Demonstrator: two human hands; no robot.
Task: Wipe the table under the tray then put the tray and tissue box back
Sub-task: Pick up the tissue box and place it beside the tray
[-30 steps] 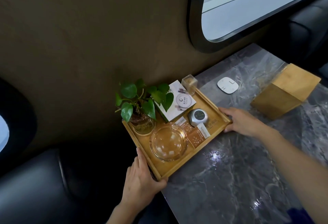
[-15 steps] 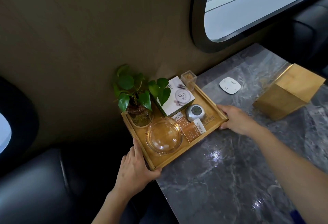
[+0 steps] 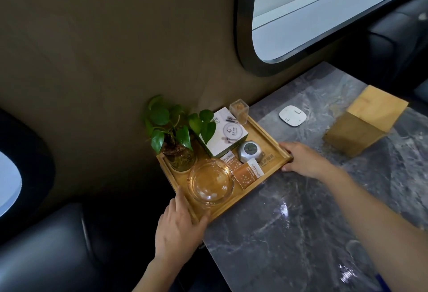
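Wooden tray (image 3: 275, 150) at the counter's (image 3: 312, 210) ten o'clock corner, against the wall, its near-left part overhanging the edge. My left hand (image 3: 178, 229) has its grip clenched on the tray's seven o'clock corner; my right hand (image 3: 303, 161) grips the three o'clock corner. On the tray: potted plant (image 3: 176, 134), glass ashtray (image 3: 210, 181), white box (image 3: 225, 133). Wooden tissue box (image 3: 363, 122) stands well apart at two o'clock.
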